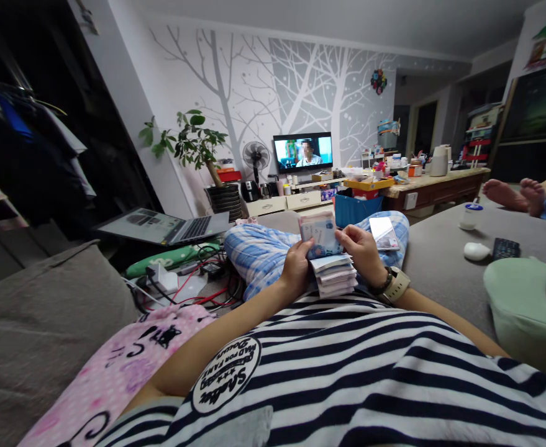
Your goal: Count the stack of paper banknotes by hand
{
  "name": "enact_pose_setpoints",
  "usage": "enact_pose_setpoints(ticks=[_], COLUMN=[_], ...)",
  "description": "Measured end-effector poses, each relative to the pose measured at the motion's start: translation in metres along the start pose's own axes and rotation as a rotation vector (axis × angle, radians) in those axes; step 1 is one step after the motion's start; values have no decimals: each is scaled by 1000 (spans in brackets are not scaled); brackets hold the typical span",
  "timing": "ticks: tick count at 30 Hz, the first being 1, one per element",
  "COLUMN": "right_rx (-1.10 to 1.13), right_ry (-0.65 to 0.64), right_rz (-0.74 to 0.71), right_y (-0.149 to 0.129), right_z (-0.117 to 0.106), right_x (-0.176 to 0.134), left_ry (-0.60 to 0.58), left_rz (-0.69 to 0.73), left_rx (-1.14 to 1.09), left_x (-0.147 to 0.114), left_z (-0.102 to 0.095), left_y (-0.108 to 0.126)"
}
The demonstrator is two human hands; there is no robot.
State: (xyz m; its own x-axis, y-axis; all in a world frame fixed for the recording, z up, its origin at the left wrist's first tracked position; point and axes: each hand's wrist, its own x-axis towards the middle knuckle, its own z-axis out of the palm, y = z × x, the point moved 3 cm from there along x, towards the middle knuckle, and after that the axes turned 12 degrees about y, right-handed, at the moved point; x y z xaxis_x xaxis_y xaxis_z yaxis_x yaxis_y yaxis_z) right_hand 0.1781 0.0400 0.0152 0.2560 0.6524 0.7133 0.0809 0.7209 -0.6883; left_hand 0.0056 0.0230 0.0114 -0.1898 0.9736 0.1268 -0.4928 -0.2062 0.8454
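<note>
Between my two hands stands a small bundle of printed, blue-and-pink paper-like pieces (pixel 320 233); their exact kind does not show. My left hand (pixel 295 266) is closed on the left lower edge, thumb on the near face. My right hand (pixel 362 248) pinches the right edge with thumb and fingers. Just below, a stack of thin white folded pieces (pixel 335 277) rests on my lap against the striped shirt, bluish print showing on its top. A phone (pixel 384 233) lies on my right knee, over the blue checked trousers (pixel 261 251).
At left are an open laptop (pixel 161 226), tangled cables (pixel 207 282) and a pink blanket (pixel 146 347). Right on the sofa are a white mouse (pixel 476 251), a black keypad-like item (pixel 506 249), a lidded jar (pixel 471 216) and a green cushion (pixel 510 304). Another person's feet (pixel 515 194) rest beyond.
</note>
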Motion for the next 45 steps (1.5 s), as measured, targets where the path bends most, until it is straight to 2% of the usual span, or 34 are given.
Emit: enact_pose_setpoints(ticks=[5, 10, 20, 25, 45], right_rx=[48, 66, 91, 79, 93], right_ry=[9, -9, -2, -13, 7], right_rz=[-73, -118, -113, -107, -101], right_y=[-12, -20, -21, -21, -17], right_z=[-1, -3, -2, -3, -2], right_x=[-3, -6, -7, -7, -9], left_ry=[-8, -10, -42, -6, -32], left_rz=[-8, 107, 96, 135, 213], left_rx=[-18, 107, 97, 118, 204], left_x=[4, 2, -6, -3, 1], left_z=[3, -3, 3, -1, -8], left_y=[-1, 4, 10, 8, 6])
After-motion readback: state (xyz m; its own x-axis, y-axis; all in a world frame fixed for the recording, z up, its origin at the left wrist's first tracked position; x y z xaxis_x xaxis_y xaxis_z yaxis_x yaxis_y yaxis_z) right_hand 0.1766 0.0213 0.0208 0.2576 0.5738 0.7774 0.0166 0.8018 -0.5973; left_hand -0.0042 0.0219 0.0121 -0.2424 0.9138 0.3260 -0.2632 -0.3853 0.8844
